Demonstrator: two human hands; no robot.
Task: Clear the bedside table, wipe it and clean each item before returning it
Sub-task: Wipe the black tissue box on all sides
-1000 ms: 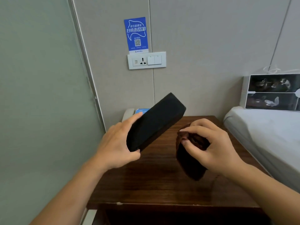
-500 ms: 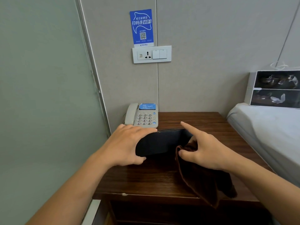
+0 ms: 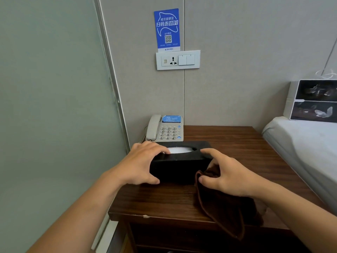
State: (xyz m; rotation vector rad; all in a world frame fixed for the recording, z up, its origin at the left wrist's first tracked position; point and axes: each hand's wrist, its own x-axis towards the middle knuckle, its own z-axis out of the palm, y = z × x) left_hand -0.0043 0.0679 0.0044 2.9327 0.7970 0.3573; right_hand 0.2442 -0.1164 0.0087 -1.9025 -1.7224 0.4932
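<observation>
- Counter (image 3: 228, 143): dark wood bedside unit. As I judge it, the widest open room lies right of the tissue box, running toward the bed; behind the box there is almost none. The front edge lies near the box on my side, and a chip shows on that edge left of the box.
- Bed (image 3: 300, 143): mattress edge close along the counter's side, right of the box. Risk, in my judgement: a wide sweep of the right arm would brush the bedding.
- Cloth (image 3: 218, 203): dark brown, draped right of the box with its lower end hanging past the front edge. Risk: it could catch on that edge, or drag across the box and shift it.
- Tissue box (image 3: 180, 161): black, flat on the counter, white tissue showing in the top slot. Risk: pushed further back, it would knock the telephone.
- Telephone (image 3: 165, 129): directly behind the box against the wall, just beside it; I cannot tell if they touch.
- Left hand (image 3: 140, 165): grip grasping the box's left end, fingers on top, thumb on the near face.
- Right hand (image 3: 226, 174): grip pinching the cloth at the box's right end, forefinger extended along the top edge.
</observation>
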